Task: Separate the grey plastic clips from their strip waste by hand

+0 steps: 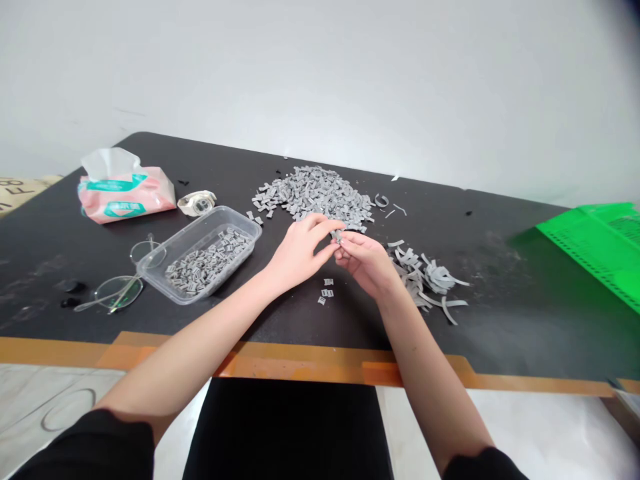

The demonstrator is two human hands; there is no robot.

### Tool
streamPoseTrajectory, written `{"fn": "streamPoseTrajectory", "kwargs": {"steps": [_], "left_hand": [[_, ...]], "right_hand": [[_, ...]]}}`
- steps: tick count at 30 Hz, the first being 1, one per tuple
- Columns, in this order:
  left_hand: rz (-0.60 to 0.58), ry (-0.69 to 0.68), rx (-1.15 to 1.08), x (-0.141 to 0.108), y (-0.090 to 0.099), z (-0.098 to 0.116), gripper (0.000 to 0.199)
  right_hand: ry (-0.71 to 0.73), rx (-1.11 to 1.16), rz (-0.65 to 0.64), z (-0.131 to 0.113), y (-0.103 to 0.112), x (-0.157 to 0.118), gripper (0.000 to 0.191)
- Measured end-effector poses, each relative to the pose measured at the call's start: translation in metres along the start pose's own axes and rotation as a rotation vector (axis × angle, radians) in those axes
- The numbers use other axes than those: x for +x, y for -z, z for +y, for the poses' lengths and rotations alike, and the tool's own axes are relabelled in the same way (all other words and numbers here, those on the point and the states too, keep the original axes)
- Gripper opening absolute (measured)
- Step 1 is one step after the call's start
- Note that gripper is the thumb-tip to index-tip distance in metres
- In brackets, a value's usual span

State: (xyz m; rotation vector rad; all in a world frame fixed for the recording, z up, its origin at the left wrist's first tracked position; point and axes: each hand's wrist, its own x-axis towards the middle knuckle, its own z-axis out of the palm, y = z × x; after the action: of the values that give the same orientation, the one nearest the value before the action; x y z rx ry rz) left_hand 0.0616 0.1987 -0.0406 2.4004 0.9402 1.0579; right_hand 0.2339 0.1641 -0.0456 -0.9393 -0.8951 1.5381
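My left hand (300, 252) and my right hand (365, 263) meet above the black table (450, 333), their fingertips pinching a small grey rubbery piece (337, 235) between them. Just beyond my fingers lies a large heap of similar small grey pieces (313, 193). A tangle of cut grey strips (425, 275) sits by my right hand. Several loose pieces (326, 292) lie below my hands. To the left of my left hand, a clear plastic tray (200, 257) holds more grey pieces.
Eyeglasses (117, 293) lie left of the tray. A pink tissue pack (125, 190) and a white wristwatch (197, 204) stand at the far left. A green perforated plastic sheet (595, 250) lies at the right. An orange strip (300, 363) edges the table's front.
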Motion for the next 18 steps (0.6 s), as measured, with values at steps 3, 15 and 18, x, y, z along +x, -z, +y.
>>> {"fn": "streamPoseTrajectory", "kwargs": {"steps": [3, 15, 18], "left_hand": [[0.015, -0.013, 0.152, -0.001, 0.001, 0.000, 0.023], [0.087, -0.217, 0.398, -0.006, -0.006, 0.003, 0.030], [0.084, -0.192, 0.361, -0.006, -0.008, 0.004, 0.031]], "right_hand": [[0.009, 0.007, -0.015, 0.000, 0.002, 0.001, 0.020], [0.063, -0.045, -0.020, 0.005, -0.004, 0.001, 0.023], [0.088, -0.043, 0.003, 0.008, -0.008, 0.001, 0.026]]}}
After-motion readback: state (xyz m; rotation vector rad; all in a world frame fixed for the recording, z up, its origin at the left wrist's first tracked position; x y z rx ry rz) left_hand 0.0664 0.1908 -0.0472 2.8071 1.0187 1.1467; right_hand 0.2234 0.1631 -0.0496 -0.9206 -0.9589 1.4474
